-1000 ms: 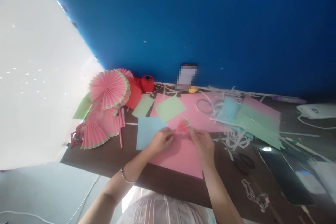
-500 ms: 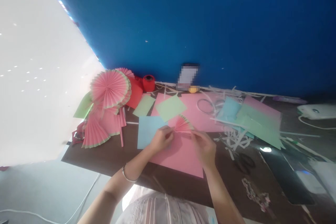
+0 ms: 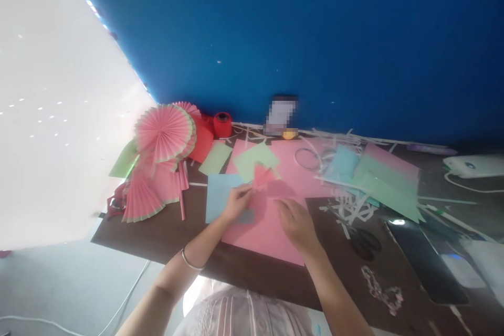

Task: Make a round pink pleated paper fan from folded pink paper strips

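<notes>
A small pleated pink paper fan (image 3: 263, 175) is pinched at its lower left by my left hand (image 3: 238, 202), above a large pink sheet (image 3: 263, 233). My right hand (image 3: 293, 220) is just right of the fan, apart from it, its fingers together and pointing left over the pink sheet; whether they hold anything is too small to tell. A blue sheet (image 3: 217, 197) lies beneath my left hand, and a light green sheet (image 3: 252, 161) lies behind the fan.
Finished pink fans (image 3: 161, 132) stand at the left by a red tape roll (image 3: 222, 125). Paper strips (image 3: 356, 210), black scissors (image 3: 365, 244), a bead string (image 3: 381, 294) and a dark phone (image 3: 429, 262) lie on the right. Green sheets (image 3: 388, 184) lie behind them.
My right hand has let go of the small fan and moved slightly left and down. The fan has shifted left and turned in my left hand.
</notes>
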`<state>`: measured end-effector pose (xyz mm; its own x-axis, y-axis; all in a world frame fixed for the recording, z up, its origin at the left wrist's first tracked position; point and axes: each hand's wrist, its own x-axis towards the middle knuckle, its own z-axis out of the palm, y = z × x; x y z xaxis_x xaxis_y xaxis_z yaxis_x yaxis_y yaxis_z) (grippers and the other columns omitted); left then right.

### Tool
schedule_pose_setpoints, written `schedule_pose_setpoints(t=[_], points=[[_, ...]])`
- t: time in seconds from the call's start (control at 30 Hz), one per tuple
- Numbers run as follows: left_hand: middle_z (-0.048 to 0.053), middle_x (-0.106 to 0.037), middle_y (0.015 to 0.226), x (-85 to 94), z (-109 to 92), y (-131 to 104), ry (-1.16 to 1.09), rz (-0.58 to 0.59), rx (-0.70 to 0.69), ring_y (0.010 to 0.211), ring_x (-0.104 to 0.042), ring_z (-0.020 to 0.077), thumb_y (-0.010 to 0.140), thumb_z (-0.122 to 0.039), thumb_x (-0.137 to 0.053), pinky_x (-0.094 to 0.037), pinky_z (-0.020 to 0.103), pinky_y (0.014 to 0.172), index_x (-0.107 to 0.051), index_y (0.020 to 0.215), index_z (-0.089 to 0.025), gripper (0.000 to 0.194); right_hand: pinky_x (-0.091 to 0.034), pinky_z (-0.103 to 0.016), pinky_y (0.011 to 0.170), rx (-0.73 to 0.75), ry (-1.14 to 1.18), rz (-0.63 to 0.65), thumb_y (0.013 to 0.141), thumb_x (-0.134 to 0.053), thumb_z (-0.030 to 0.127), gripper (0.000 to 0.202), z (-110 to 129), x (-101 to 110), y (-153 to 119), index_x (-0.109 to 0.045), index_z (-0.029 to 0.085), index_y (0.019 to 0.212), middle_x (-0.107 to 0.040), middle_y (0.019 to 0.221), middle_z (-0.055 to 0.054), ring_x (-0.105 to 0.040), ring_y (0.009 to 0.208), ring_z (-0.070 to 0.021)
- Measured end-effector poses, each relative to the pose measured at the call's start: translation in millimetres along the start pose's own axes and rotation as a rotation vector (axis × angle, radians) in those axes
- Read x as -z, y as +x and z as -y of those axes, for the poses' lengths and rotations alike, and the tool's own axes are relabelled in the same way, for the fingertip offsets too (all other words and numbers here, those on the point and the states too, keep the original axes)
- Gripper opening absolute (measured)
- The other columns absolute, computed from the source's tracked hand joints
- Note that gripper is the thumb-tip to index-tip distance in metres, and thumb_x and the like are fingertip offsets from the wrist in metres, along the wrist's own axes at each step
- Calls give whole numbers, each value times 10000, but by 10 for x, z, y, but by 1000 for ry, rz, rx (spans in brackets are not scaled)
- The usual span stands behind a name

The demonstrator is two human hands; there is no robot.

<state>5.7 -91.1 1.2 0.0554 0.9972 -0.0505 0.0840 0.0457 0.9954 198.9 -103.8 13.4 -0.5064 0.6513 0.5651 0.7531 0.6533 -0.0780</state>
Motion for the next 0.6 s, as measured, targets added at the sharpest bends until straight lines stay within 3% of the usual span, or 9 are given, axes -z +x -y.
schedule_pose_setpoints(t=[0.17,0.27,0.37,0.5,0.6], points=[[-6,-483,585,6,-56,-4,-39,-21,20,680,-482,139,845,-436,-508,-417,289,682,-500,527,-165,418,-530,-318,743,-65,49,94,877,-412,120,280,-23,-43,-41,-657,222,967,-671,856,-75,-633,847,-188],[-2,-447,523,-6,-60,-18,2,-1,0,705,-493,160,851,-461,-488,-434,300,686,-507,498,-175,455,-519,-361,826,-166,37,76,872,-460,151,275,-82,-76,-35,-651,248,1045,-664,995,-95,-622,963,-214],[15,-485,592,-19,-38,-32,1,25,33,705,-505,160,840,-484,-497,-448,279,617,-602,586,-166,420,-497,-389,865,-231,40,31,869,-475,149,267,-150,-86,15,-657,257,1031,-647,1064,-102,-608,1006,-225],[42,-531,761,-20,6,-39,-29,48,74,718,-520,146,842,-458,-508,-438,252,575,-682,770,-154,358,-493,-363,821,-195,34,35,877,-460,144,237,-211,-84,66,-664,233,957,-664,1004,-97,-622,935,-205],[42,-533,761,-8,11,-29,-11,33,61,745,-525,155,848,-439,-506,-438,265,623,-681,777,-150,346,-480,-339,774,-138,35,47,887,-436,135,240,-227,-93,64,-654,211,954,-674,950,-97,-624,879,-196]])
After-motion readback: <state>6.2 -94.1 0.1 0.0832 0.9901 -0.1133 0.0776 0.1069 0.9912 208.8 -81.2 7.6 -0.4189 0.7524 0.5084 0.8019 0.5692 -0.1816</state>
